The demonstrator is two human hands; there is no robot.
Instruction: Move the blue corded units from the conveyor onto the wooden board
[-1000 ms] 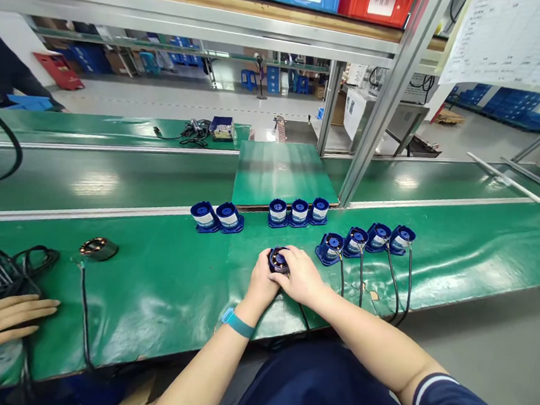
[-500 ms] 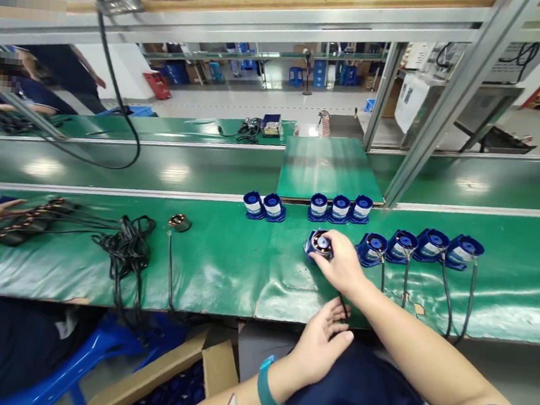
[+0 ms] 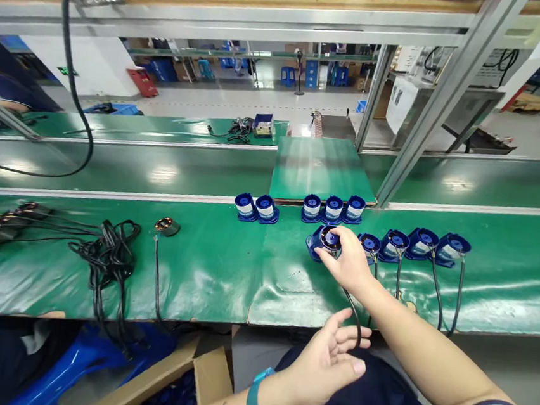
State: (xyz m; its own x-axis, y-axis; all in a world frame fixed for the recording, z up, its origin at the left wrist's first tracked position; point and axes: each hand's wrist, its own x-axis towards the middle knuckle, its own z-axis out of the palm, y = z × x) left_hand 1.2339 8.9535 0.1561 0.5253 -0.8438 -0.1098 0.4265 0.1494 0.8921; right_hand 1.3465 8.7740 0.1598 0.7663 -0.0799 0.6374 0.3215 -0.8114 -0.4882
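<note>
My right hand [image 3: 353, 261] is closed around a blue pump housing [image 3: 314, 244] with a copper-wound stator [image 3: 330, 237] in its top. A black cable [image 3: 354, 306] runs from under that hand down to my left hand [image 3: 326, 364]. The left hand is open below the bench edge, fingers apart, with the cable passing by its fingertips. Just right of the held housing, several blue housings with stators and hanging cables [image 3: 423, 243] stand in a row. Behind it are three blue housings without cables [image 3: 333, 209], and a pair [image 3: 256, 207] sits further left.
A loose stator [image 3: 167, 226] with a cable lies left on the green bench [image 3: 216, 267]. Beyond it are a black cable bundle [image 3: 112, 251] and a row of stators [image 3: 0, 227]. A cardboard box [image 3: 212, 375] of blue parts stands below. A metal post [image 3: 432, 110] rises behind the bench.
My right hand has shifted the housing slightly right, closer to the cabled row. My left hand has moved a little down and right. The co-worker's hand at the far left has left view.
</note>
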